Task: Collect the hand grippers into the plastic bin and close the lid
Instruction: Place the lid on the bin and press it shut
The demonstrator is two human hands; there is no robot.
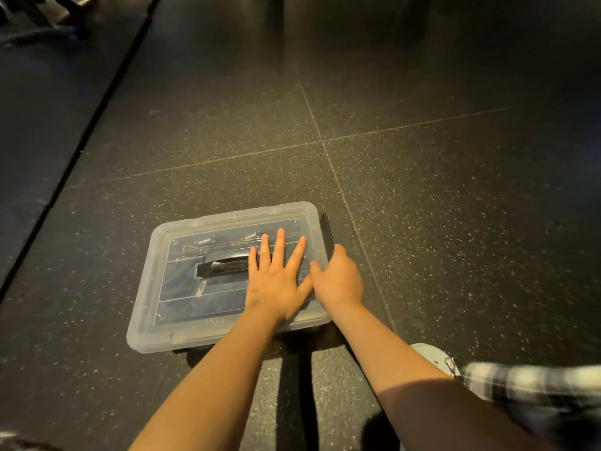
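Both forearms enter from the bottom edge, bare, reaching forward to the plastic bin [146,333] on the dark speckled floor [422,190]. Lower right, blurred: plaid cloth [527,382] and the toe of a pale shoe [432,356].

Bin: clear, shallow, rectangular, sitting flat on the floor tiles. Lid [227,222] is laid on top and covers the whole opening.

Left hand [276,281]: palm down on the right half of the lid, fingers straight and spread, pressing flat.

Right hand [338,278]: at the lid's right rim, thumb lying on the lid just beside the left thumb, fingers curled down over the edge — fingertips hidden behind the hand.

Black latch [327,234]: at the bin's right end, standing up above the rim, right knuckles just below it; cannot tell whether the fingers touch it.

Hand grippers [224,266]: inside the bin, seen through the lid — black handles near the middle, metal coil springs [206,239] toward the far side. Count not readable through the plastic.
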